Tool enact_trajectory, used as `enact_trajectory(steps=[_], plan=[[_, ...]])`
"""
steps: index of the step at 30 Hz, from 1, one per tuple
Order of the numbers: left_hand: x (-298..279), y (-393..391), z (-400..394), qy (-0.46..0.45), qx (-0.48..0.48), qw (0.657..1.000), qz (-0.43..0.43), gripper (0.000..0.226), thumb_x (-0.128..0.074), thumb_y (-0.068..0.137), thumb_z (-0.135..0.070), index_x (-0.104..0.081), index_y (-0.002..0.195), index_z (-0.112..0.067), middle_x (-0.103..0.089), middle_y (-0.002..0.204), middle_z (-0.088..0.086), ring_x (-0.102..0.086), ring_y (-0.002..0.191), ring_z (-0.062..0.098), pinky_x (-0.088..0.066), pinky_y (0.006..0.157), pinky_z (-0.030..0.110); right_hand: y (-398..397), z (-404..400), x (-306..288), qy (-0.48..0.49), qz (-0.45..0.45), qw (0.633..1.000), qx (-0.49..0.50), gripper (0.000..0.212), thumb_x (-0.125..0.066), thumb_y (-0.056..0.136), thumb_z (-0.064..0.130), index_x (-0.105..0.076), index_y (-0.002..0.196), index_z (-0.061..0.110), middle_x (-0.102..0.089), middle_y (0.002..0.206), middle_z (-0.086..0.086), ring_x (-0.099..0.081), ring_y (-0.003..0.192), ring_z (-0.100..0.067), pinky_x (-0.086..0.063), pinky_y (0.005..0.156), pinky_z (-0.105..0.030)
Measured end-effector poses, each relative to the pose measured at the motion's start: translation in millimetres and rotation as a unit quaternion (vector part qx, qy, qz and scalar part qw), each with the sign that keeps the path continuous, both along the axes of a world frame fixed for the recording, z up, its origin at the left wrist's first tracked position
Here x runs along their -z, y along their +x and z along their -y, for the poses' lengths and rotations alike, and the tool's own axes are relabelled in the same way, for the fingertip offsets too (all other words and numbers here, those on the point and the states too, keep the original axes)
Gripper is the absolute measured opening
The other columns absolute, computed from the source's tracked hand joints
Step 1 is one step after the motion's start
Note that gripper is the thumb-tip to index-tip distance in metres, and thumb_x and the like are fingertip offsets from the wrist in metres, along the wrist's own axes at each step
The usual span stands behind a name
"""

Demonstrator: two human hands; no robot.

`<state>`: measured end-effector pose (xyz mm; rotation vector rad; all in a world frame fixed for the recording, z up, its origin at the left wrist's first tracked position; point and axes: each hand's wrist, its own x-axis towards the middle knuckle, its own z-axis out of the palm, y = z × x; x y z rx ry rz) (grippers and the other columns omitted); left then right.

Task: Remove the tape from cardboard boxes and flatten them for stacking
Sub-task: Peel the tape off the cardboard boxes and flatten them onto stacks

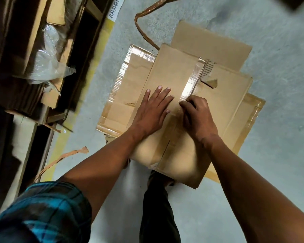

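Underfoot, a grey concrete floor (270,50) with a yellow painted line (102,55) running along its left side. Beside that line, dark shelving (25,41) stocked with cardboard pieces and crumpled clear plastic sheeting (47,62); a white label (113,8) with printed code on its frame. Two loose strips of brown tape on the floor: one curled strip (142,30) above the cardboard pile, one strip (63,157) lying across the yellow line near the person's left arm. At centre, a pile of flattened cardboard boxes (218,44) on the floor, several sheets overlapping, some edged with clear tape. On top, the cardboard box (167,71) being worked, lying flat, with a shiny clear tape strip (193,79) running down its middle seam. Left hand (151,111): fingers straight and spread, palm pressed flat on the box just left of the seam. Right hand (197,116): fingers curled, fingertips pinching at the tape on the seam, touching distance from the left hand's fingertips. Lower left, a blue plaid sleeve (42,213) rolled above the elbow; lower centre, a dark trouser leg (158,207) standing at the near edge of the pile.
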<state>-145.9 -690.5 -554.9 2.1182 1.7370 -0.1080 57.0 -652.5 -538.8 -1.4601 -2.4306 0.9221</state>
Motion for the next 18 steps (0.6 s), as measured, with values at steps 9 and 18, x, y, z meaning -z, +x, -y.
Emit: enact_trajectory(steps=[9,18], plan=[[-2,-1,1,0.003,0.003,1.0,-0.008,0.048,-0.035,0.101,-0.033,-0.038,0.147,-0.021,-0.023,0.162,0.002,-0.016,0.15,0.025,-0.011,0.121,0.05,-4,-4,-1,0.028,-0.036,0.999,0.025,0.019,-0.055,0.1,0.017,-0.067,0.106,0.003,-0.06,0.108,-0.013,-0.052,0.102,-0.031,-0.041,0.09,-0.033],[-4,-4,-1,-0.022,-0.001,1.0,0.008,0.046,-0.035,0.102,-0.034,-0.036,0.146,-0.023,-0.021,0.162,0.0,-0.012,0.151,0.024,-0.007,0.121,0.049,-14,-10,1,0.023,-0.01,0.999,0.031,0.013,-0.058,0.095,0.012,-0.063,0.086,0.004,-0.056,0.095,-0.014,-0.049,0.089,-0.031,-0.043,0.078,-0.04]])
